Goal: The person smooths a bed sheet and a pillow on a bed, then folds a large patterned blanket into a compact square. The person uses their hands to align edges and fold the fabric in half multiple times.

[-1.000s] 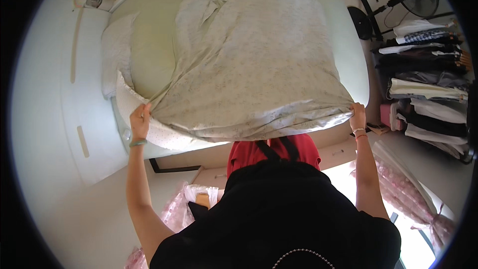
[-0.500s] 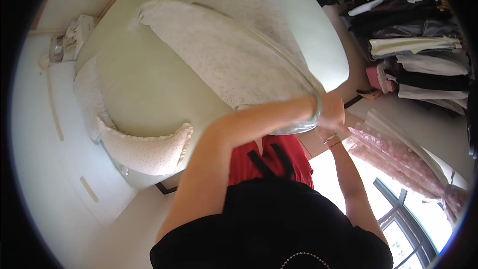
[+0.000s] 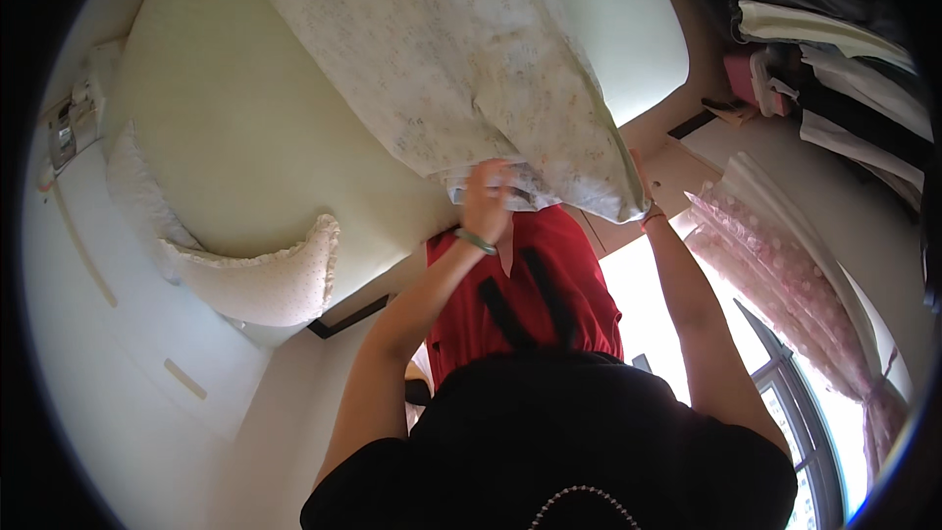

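A pale quilt (image 3: 432,49) with a small floral print lies across the light green bed sheet (image 3: 226,108), its near end hanging at the bed's front edge. My left hand (image 3: 483,204), a green bangle on its wrist, is at the quilt's near edge where the fabric bunches. Motion blurs its fingers, so their grip is unclear. At the quilt's near right corner my right hand (image 3: 643,194) holds the edge, with part of the hand hidden behind the cloth.
A frilled pillow (image 3: 260,280) rests on the bed's left side, with a white pillow (image 3: 142,186) beyond it. Clothes (image 3: 854,88) hang at the right, above a pink box (image 3: 751,79). Pink curtains (image 3: 775,275) flank a bright window (image 3: 800,402).
My left hand has moved left, away from my right hand, to the quilt's near edge. The quilt's folded-over flap now lies spread flatter toward the right corner, and the view has shifted.
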Demonstrator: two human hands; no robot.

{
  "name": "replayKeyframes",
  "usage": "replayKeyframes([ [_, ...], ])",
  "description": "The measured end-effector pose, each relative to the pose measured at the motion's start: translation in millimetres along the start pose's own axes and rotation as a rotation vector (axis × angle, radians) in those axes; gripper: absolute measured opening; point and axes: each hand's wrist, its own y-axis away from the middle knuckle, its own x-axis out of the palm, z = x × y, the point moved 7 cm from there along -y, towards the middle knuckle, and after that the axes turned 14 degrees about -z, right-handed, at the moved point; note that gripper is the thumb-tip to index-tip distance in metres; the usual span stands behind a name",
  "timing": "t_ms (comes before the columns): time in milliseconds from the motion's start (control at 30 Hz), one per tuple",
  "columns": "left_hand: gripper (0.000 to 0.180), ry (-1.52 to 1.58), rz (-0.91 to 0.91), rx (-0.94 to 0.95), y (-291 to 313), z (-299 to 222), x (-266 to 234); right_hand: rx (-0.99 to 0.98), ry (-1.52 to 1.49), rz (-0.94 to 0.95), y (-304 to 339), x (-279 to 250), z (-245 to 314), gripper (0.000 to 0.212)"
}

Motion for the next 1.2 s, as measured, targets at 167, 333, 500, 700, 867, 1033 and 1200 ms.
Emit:
replayKeyframes([
  [167,0.057,-0.589,-0.282,0.052,-4.3,85.4,-41.2,0.261,-0.327,-0.035,-20.7,12.0,-30.0,0.044],
  [333,0.054,-0.362,-0.141,-0.079,-6.9,127.1,-25.1,0.527,-0.846,-0.039,-35.7,6.4,-50.2,0.043],
  [500,0.048,-0.307,-0.151,-0.125,77.0,139.4,-88.3,0.736,-1.262,-0.105,-22.3,-10.0,-70.5,0.043],
  [700,0.031,-0.162,-0.346,-0.406,127.1,177.6,-130.6,0.148,-0.372,-0.005,-36.8,-5.1,-46.6,0.033],
  [867,0.027,-0.241,-0.191,-0.631,130.4,222.3,-114.4,0.268,-0.021,-0.389,-46.4,-53.0,-132.6,0.039],
  [1033,0.05,-0.238,-0.102,-0.584,116.1,259.2,-120.3,-0.133,0.175,-0.356,-51.4,1.0,-23.4,0.083],
  [1200,0.098,-0.251,-0.455,-0.288,-1.1,185.8,-110.2,-0.632,0.638,-0.247,-42.3,86.0,143.0,0.101],
])
